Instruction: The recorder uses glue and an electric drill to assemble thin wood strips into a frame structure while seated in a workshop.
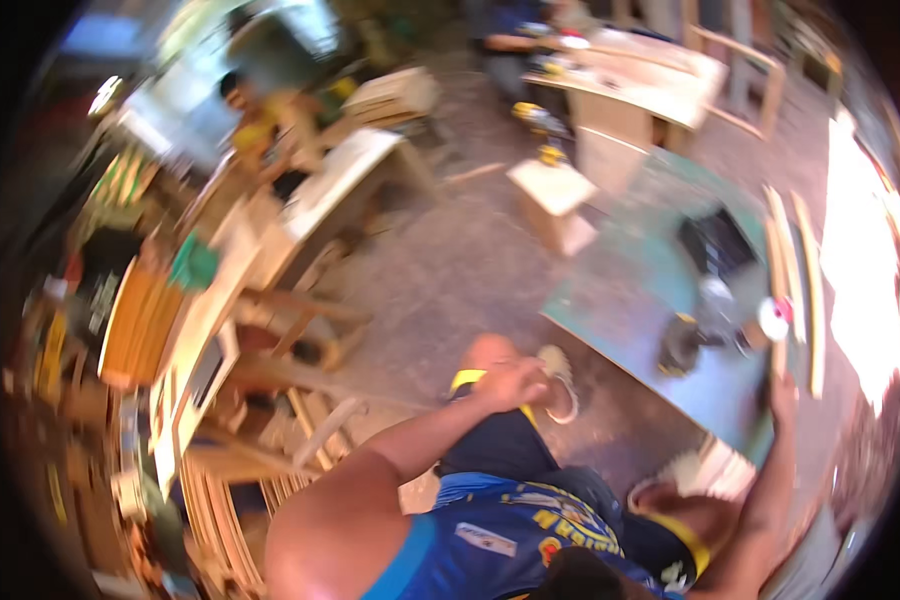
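My left hand (pixel 518 386) hangs in front of my bent left knee with its fingers curled in. Nothing shows in it, though the picture is smeared there. Out at the right, my right hand (pixel 784 398) closes on the near end of a long pale wooden strip (pixel 776 270) by the edge of a blue-green tabletop (pixel 610 290). Two more wooden strips (pixel 812 300) lie close beside it. On the tabletop are a dark power drill (pixel 682 345), a clear container (pixel 714 298), a black case (pixel 718 240) and a red-and-white roll (pixel 774 318).
A small wooden box (pixel 554 188) carries a yellow drill (pixel 542 130) beyond the tabletop. Farther back stands a pale workbench (pixel 640 70). To the left, a seated person (pixel 262 135) is by a long bench (pixel 345 180). Stacked boards (pixel 142 325) and wooden frames (pixel 305 320) crowd the left.
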The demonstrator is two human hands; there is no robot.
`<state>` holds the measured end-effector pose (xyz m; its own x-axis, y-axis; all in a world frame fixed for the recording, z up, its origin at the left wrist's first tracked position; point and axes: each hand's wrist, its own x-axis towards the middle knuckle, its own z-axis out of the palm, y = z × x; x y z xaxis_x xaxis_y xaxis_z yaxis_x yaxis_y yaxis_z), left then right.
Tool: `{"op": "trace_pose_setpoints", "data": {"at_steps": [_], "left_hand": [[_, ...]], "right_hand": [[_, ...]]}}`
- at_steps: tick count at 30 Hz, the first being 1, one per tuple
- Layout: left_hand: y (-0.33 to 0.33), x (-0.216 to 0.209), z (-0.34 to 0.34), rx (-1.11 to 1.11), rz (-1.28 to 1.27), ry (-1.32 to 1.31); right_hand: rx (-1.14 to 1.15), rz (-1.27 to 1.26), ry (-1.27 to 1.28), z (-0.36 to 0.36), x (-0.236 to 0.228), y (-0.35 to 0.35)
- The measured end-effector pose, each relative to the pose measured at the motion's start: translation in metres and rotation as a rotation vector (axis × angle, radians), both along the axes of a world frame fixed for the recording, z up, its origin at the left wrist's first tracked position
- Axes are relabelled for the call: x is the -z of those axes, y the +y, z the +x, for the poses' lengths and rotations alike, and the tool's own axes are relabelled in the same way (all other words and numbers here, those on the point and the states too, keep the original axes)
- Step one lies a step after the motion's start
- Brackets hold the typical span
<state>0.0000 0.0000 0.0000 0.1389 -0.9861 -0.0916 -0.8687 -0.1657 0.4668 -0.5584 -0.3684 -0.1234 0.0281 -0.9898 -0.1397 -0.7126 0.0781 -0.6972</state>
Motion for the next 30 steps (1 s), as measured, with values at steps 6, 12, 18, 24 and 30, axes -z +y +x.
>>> {"op": "trace_pose_setpoints", "data": {"at_steps": [6,12,18,24,30], "left_hand": [[0.013,-0.008,0.028,-0.019,-0.056,0.060],[-0.017,-0.022,-0.001,-0.071,-0.110,0.861],[-0.063,-0.086,-0.103,0.262,-0.344,1.172],[-0.072,-0.102,-0.122,-0.024,-0.255,1.907],[-0.078,-0.011,-0.082,-0.687,-0.251,2.096]], "right_hand": [[0.134,0.201,-0.699,0.002,-0.084,0.137],[0.196,-0.141,-0.598,0.034,-0.147,0.247],[0.114,-0.498,-0.485,0.121,-0.191,0.286],[-0.521,-0.489,-0.081,0.255,-0.190,0.322],[-0.543,-0.155,-0.066,0.317,-0.151,0.322]]}}
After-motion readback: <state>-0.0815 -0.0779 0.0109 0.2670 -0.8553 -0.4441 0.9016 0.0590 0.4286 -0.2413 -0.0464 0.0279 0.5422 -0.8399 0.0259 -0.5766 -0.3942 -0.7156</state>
